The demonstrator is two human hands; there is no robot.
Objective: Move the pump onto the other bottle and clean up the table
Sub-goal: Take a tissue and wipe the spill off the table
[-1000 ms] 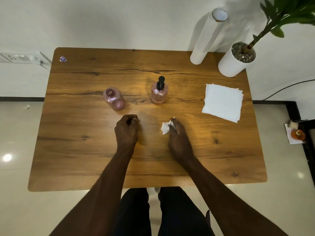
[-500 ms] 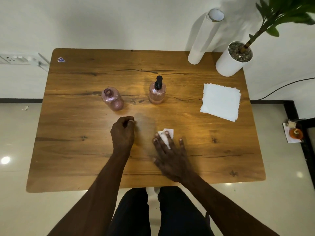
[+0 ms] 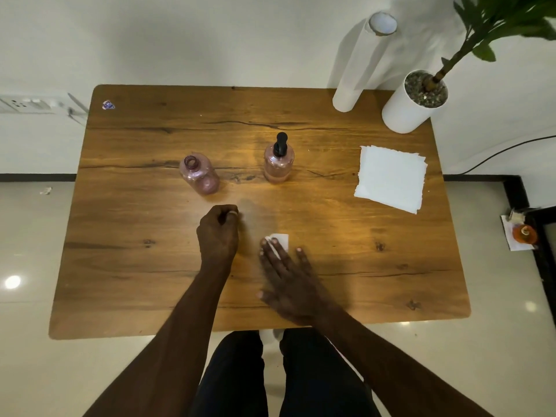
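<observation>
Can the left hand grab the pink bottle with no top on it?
Probably yes. The left hand rests in a fist on the table, just in front of the open pink bottle. Only bare wood lies between them, and the pump bottle stands off to the side.

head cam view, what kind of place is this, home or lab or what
Probably a room in a home or small office, not a lab: a wooden table against a plain white wall, a potted plant at its far right corner, a wall socket at left and glossy tiled floor. Nothing more specific shows.
</observation>
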